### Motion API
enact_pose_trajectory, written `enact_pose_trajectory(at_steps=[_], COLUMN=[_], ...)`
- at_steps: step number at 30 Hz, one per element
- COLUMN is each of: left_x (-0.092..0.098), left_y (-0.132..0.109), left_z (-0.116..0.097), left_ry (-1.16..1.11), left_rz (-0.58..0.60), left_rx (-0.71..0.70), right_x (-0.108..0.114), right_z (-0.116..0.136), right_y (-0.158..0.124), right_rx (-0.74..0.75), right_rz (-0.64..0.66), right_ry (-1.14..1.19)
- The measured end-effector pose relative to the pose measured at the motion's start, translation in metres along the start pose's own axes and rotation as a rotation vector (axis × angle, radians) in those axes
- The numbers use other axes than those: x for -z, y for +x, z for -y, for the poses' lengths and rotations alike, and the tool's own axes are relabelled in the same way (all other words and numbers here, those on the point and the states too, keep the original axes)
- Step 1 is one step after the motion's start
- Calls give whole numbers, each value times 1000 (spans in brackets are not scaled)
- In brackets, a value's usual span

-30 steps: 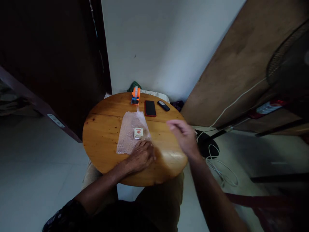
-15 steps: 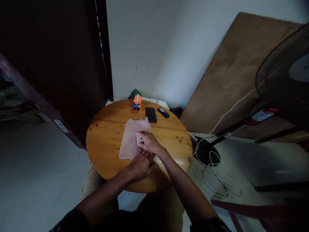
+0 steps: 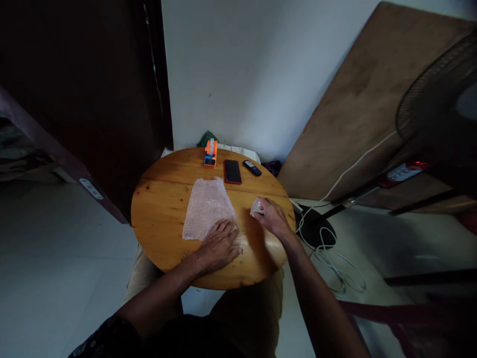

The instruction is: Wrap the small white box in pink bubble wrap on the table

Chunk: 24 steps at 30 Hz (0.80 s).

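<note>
From where I stand, the round wooden desk (image 3: 160, 219) carries a sheet of bubble wrap (image 3: 206, 204). The person's left hand (image 3: 220, 246) lies flat on its near right corner, thumb held out. To the right of the sheet, the right hand (image 3: 273, 216) pinches a small box (image 3: 257, 206) between thumb and fingers; the box sits at the hand's left end, and whether it touches the desk I can't tell.

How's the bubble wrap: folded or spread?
Spread: bubble wrap lies flat on the wooden table, left hand over its near right corner.
</note>
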<state>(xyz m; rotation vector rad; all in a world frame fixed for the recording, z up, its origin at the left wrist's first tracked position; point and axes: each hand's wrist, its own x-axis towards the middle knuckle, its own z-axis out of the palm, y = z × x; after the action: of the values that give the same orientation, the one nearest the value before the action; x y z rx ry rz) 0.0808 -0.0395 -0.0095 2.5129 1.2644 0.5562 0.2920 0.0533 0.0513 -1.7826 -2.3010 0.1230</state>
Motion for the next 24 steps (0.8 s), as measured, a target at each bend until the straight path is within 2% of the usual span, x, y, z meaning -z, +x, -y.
enact_pose_trajectory(at_steps=[2, 4, 6, 7, 10, 12, 14, 17, 20, 24], left_x=[0, -1, -3, -5, -9, -10, -8, -3, 5, 26], left_y=[0, 0, 0, 0, -1, -2, -1, 2, 3, 5], left_z=[0, 0, 0, 0, 2, 3, 3, 1, 0, 10], left_ry=[3, -1, -13, -24, -81, -104, -85, -48, -82, -172], left_rz=[7, 1, -18, -25, -2, 26, 19, -4, 9, 37], left_rx=[9, 1, -5, -3, 10, 16, 14, -10, -32, -30], right_x=[-2, -4, -9, -12, -28, -39, -47, -56, -63, -71], right_z=[-2, 12, 38, 54, 100, 114, 111, 85, 61, 54], right_y=[-5, -11, -17, -18, -13, -2, 12, 25, 25, 21], right_rx=[-71, -61, 51, 155, 480, 495, 348, 159, 165, 163], right_rz=[-10, -123, -241, -232, 1, 119, 114, 42, 49, 21], right_ry=[-91, -88, 9, 84, 240, 231, 152, 46, 30, 75])
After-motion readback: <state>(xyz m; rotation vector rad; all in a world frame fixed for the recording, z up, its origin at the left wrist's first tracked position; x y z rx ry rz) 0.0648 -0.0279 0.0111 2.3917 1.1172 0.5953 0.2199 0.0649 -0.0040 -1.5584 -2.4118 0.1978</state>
